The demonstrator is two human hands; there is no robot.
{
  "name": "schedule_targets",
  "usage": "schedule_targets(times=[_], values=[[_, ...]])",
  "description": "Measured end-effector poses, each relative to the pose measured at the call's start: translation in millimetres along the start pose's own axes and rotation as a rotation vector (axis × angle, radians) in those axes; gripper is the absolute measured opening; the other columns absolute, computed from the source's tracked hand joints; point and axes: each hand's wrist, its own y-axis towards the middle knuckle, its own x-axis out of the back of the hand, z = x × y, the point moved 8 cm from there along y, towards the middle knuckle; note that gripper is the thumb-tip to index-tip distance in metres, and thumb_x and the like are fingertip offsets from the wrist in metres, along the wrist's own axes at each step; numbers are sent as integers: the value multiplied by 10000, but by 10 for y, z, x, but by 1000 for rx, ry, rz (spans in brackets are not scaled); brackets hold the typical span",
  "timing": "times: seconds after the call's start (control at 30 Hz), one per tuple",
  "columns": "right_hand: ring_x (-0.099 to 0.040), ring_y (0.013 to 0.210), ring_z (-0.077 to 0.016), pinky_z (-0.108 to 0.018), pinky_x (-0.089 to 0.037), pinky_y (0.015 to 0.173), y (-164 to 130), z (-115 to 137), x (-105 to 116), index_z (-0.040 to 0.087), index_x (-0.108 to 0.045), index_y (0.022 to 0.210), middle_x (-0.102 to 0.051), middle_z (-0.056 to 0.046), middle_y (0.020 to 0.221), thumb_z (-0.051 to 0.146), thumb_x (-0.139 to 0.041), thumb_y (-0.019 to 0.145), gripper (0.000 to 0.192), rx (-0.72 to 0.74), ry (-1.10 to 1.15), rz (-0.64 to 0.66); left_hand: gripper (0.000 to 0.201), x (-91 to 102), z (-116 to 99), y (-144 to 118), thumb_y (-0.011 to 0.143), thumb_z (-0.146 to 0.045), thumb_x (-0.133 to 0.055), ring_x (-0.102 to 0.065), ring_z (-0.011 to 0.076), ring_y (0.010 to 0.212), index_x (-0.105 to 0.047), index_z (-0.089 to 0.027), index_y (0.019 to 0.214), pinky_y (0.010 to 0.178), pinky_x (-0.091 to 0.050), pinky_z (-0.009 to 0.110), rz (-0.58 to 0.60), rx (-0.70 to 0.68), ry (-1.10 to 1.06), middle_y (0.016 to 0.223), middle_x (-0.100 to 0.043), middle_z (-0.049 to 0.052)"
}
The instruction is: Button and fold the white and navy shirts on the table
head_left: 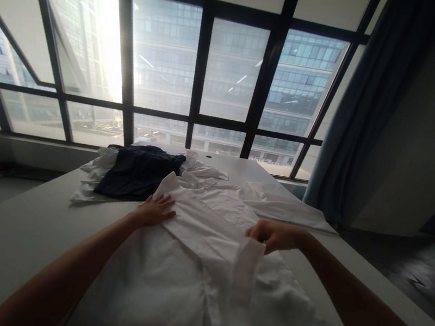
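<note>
white garment (pixel 165 281) is spreading across the tabletop (pixel 23 242) between its left and right edges. the left hand (pixel 157 210) is resting palm down on it, fingers splayed, gripping nothing; the right hand (pixel 267 236) is clasping a dangling white flap (pixel 247 269). for fewest creases, the left hand should probably be pressing evenly, the right one drawing the flap straight.
</note>
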Motion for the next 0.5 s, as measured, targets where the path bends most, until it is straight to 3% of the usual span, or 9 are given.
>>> schedule_targets(times=[0.1, 0.2, 0.3, 0.37, 0.43, 0.5], values=[[-622, 802, -159, -224, -496, 657, -238, -342, 82, 109, -656, 835, -634, -75, 975, 371, -744, 654, 331, -174, 117, -53, 672, -3, 7, 8, 968, -631, -263, -90, 286, 1503, -275, -284, 1543, 1169, -86, 588, 7, 4, -23, 1630, -132, 48], [-672, 859, -201, -258, -544, 664, -317, -526, 88, 120, -624, 979, -610, -121, 1096, 521, -698, 741, 472, -309, 174, -146, 712, 3, 0, 11, 951, -664, -260, -69, 296, 1504, -251, -280, 1551, 1165, -65, 598, 44, 4, -47, 1631, -119, 54], [-688, 774, -207, -268, -553, 589, -305, -635, -28, 139, -526, 1172, -613, -117, 1056, 585, -733, 712, 673, -469, 100, -145, 770, 16, -1, 23, 925, -702, -258, -43, 298, 1506, -222, -268, 1560, 1167, -40, 594, 86, 6, -50, 1635, -95, 49], [-672, 727, -202, -241, -524, 536, -316, -689, -124, 139, -474, 1236, -627, -87, 965, 505, -834, 613, 807, -579, -12, -97, 799, 28, 9, 44, 906, -727, -271, -36, 302, 1506, -220, -271, 1560, 1163, -43, 602, 106, 17, -42, 1637, -85, 49], [-656, 754, -204, -221, -504, 529, -348, -681, -180, 127, -477, 1231, -625, -71, 939, 414, -883, 537, 853, -597, -68, -76, 821, 44, 24, 67, 886, -749, -292, -40, 309, 1506, -226, -281, 1557, 1155, -53, 617, 122, 36, -36, 1637, -85, 59], [-646, 838, -211, -223, -515, 584, -394, -614, -210, 123, -496, 1222, -614, -75, 989, 399, -884, 527, 842, -509, 11, -71, 840, 72, 35, 82, 861, -771, -330, -46, 321, 1504, -239, -302, 1552, 1147, -51, 632, 138, 50, -45, 1636, -91, 68]])
